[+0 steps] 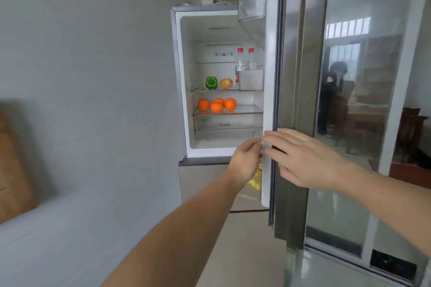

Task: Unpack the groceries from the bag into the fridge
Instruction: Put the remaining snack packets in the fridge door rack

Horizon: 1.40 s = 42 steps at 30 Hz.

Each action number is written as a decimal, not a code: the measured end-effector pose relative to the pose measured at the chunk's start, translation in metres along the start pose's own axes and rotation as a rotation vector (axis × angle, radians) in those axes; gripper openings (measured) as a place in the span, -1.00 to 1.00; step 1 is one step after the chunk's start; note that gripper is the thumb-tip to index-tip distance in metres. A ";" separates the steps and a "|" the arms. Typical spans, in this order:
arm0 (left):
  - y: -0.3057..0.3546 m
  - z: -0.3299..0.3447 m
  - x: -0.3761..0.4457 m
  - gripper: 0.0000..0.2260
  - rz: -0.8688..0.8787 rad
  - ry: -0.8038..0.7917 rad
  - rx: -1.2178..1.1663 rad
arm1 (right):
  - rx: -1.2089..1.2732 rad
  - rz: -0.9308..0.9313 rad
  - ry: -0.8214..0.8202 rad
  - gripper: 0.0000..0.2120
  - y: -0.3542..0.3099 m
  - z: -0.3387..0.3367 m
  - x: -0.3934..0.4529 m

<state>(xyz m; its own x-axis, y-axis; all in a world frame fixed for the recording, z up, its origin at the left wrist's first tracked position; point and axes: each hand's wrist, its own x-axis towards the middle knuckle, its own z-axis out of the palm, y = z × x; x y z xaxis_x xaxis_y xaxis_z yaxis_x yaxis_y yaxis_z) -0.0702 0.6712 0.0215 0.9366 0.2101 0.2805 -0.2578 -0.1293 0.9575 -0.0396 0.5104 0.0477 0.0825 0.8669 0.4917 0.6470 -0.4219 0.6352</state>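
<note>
Both hands meet at the free edge of the open fridge door (267,100). The right hand (303,158) lies flat with straight fingers against the door's outer face and edge, holding nothing. The left hand (246,161) is at the inner edge with its fingers curled toward it; whether it actually grips the door lip or only touches it cannot be told, since the fingertips are hidden behind the edge.

The step looks like handling the door — most likely swinging it. To do it well, keep the flat right palm steering from outside and pull the left fingers clear of the seal before the gap narrows.

The groceries sit inside the fridge (182,77): a green pepper (211,82) and a yellowish fruit (226,83) side by side on the middle shelf, four oranges (217,104) clustered on the glass shelf below, over the drawers. Two red-capped bottles (245,60) stand upright at the right, seemingly in the door bins. Something yellow (255,182) shows low down behind the left wrist — too hidden to name. No bag is in view.

A grey wall (93,77) closes the left side; a glass partition (361,100) stands close behind the door and may limit its swing.
</note>
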 end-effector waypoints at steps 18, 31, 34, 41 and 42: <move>-0.040 -0.193 0.036 -0.82 0.068 0.360 0.159 | 0.036 -0.060 0.178 -0.49 -0.051 0.092 0.198; -0.086 -0.254 0.099 -0.51 -0.059 0.228 0.058 | 0.119 0.280 -0.185 -0.23 -0.077 0.160 0.287; -0.088 -0.269 0.121 -0.43 -0.091 0.226 0.073 | 0.181 0.255 -0.204 -0.29 -0.075 0.170 0.306; -0.094 -0.284 0.156 -0.34 -0.073 0.207 0.156 | 0.188 0.413 -0.302 -0.27 -0.056 0.195 0.336; -0.095 -0.286 0.159 -0.35 -0.069 0.219 0.186 | 0.168 0.421 -0.296 -0.24 -0.054 0.201 0.341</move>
<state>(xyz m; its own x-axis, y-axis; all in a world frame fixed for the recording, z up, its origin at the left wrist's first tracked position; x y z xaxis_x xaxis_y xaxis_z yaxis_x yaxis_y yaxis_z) 0.0353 0.9945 -0.0055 0.8718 0.4259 0.2420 -0.1280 -0.2788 0.9518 0.1062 0.8822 0.0608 0.5552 0.6799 0.4791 0.6222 -0.7218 0.3032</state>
